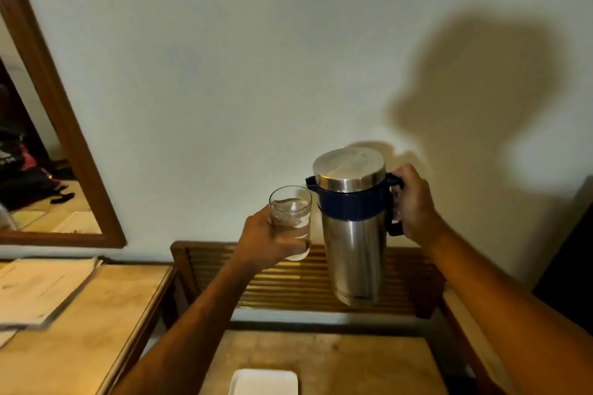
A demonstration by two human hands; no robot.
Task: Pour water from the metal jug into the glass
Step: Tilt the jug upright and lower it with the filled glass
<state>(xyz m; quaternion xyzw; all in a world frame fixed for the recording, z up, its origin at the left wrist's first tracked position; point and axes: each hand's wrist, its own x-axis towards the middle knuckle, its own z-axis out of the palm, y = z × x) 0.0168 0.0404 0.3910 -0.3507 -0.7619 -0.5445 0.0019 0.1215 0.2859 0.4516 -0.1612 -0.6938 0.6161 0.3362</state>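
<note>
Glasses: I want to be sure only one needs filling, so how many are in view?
1. The glass is held up in the left hand, just left of the metal jug. Others may sit outside the view.

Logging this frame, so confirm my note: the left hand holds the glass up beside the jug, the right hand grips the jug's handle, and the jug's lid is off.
One thing is wrong: the lid is on, sitting closed on top of the jug, as the head view shows. The rest stands: the left hand holds the glass up beside the jug, and the right hand grips the jug's handle.
</note>
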